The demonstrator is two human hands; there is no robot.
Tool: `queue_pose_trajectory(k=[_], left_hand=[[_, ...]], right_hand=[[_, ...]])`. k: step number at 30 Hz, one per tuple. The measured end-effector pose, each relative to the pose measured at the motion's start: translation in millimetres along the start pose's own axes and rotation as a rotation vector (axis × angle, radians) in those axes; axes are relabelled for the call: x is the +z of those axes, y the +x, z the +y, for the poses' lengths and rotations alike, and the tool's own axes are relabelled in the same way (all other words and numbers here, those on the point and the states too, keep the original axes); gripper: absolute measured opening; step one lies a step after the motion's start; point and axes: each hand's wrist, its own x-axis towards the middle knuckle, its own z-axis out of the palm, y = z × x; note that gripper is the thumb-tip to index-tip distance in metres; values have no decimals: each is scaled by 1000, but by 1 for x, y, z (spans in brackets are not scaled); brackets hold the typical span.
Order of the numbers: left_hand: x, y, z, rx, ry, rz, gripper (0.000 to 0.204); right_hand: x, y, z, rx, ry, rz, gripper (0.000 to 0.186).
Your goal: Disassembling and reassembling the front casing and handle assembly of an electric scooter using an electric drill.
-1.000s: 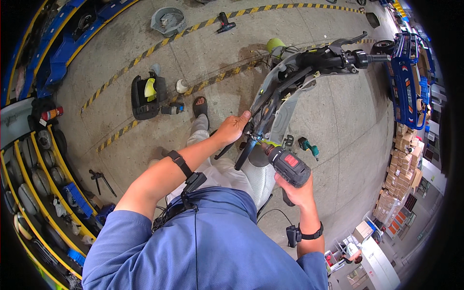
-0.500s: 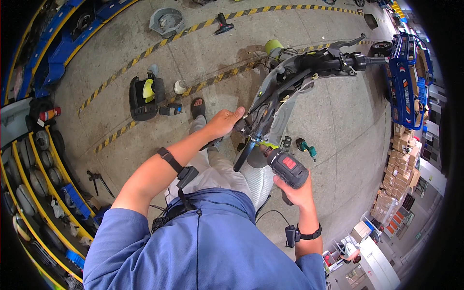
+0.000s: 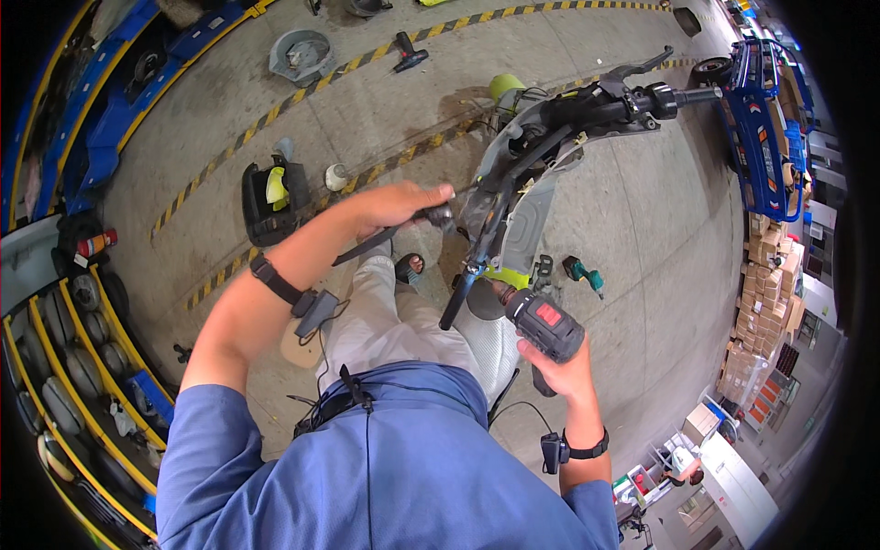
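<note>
A dark cordless drill (image 3: 547, 327) with a red patch sits in my right hand (image 3: 561, 371), its fingers wrapped round the grip. The chuck points toward the near end of a black handlebar (image 3: 458, 295), close beside it. My left hand (image 3: 392, 203) is closed on a black lever-like part (image 3: 438, 216); a long dark piece reaches back under the wrist. That part is apart from the handlebar. The partly stripped scooter (image 3: 527, 225) shows exposed cables, grey panels and yellow-green trim. Its grey textured seat (image 3: 492, 344) lies below the drill.
On the floor are a green drill (image 3: 584, 273), another power tool (image 3: 409, 52), a grey tub (image 3: 302, 58), a black open case (image 3: 266, 206) and a white round object (image 3: 336, 177). Yellow racks (image 3: 78, 367) stand left; a blue cargo vehicle (image 3: 765, 147) and cartons (image 3: 763, 284) right.
My left hand has moved left and away from the handlebar, bringing the black lever-like part with it. The drill stays nearly in place. My feet have shifted.
</note>
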Motion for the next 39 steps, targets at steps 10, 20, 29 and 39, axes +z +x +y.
queue_pose_trajectory(k=[10,20,29,39], left_hand=[[-88,23,49,156,977,167,87],[-30,26,0,609,1151,689,34],[37,43,-15,397,1005,742,25],[16,13,63,137,513,31,59]], right_hand=[[-5,-11,14,82,54,45,28],[-10,-17,35,23,-41,-13,36],[6,-27,31,32,76,66,36],[43,-73,31,122,258,347,25]])
